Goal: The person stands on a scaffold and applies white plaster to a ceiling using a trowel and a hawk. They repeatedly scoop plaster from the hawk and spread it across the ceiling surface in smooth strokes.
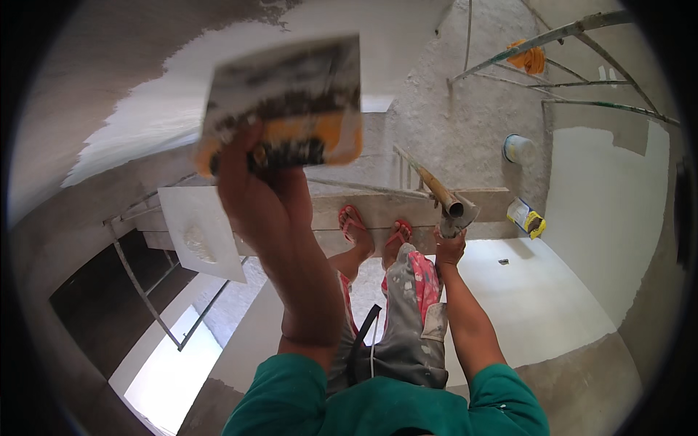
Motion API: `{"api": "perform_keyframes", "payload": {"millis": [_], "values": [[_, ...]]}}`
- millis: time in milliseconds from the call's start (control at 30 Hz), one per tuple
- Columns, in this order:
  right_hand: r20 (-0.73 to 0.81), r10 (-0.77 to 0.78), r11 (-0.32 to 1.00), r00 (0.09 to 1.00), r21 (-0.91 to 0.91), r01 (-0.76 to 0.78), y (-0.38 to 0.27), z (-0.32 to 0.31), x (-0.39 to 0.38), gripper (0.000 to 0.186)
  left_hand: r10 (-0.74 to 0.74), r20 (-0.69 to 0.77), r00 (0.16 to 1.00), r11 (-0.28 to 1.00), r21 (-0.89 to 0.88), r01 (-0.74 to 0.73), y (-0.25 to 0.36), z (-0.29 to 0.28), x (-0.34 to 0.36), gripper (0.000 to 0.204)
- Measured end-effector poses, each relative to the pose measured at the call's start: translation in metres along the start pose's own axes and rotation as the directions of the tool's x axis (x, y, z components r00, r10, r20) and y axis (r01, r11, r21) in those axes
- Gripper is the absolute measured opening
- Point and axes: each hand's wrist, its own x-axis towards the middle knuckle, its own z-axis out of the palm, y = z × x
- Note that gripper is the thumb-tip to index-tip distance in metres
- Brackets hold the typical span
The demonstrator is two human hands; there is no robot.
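My left hand (258, 174) is raised in the middle, gripping a wide metal spreader blade (283, 80) with a black and orange handle, blurred and smeared with filler. The blade reaches up in front of the white-patched wall (138, 109). At waist height on the right, my right hand (449, 248) is closed on a grey scraper (462, 221), its blade crusted and partly behind the open end of a rusty pipe (440, 189). My feet (352, 225) in red sandals stand on a wooden plank (327, 207).
Metal scaffold frames (589, 40) with an orange cloth (527, 58) stand at upper right, others (145, 283) at left. A white bucket (518, 149) is below. A white board (189, 218) lies on the plank's left part, a yellow-blue sack (525, 214) near its right end.
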Motion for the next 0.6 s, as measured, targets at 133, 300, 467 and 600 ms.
{"api": "perform_keyframes", "payload": {"millis": [133,300,467,600], "values": [[-0.031,-0.049,0.996,0.998,-0.075,0.046,0.004,0.005,-0.003,0.055,-0.219,-0.212,0.953,0.971,0.044,0.233,-0.119,-0.167,0.045,0.023],[0.036,-0.213,0.976,0.976,0.049,0.211,-0.007,-0.007,-0.009,0.048,-0.374,-0.221,0.901,0.922,0.019,0.388,-0.31,-0.315,0.129,0.024],[0.062,-0.019,0.999,0.998,0.029,0.017,-0.018,0.003,-0.022,0.053,-0.37,-0.296,0.881,0.916,0.043,0.399,-0.41,-0.36,0.202,0.024],[0.049,-0.061,0.99,0.997,-0.125,0.066,0.001,0.0,-0.034,0.057,-0.377,-0.288,0.88,0.91,0.062,0.41,-0.449,-0.377,0.249,0.025]]}}
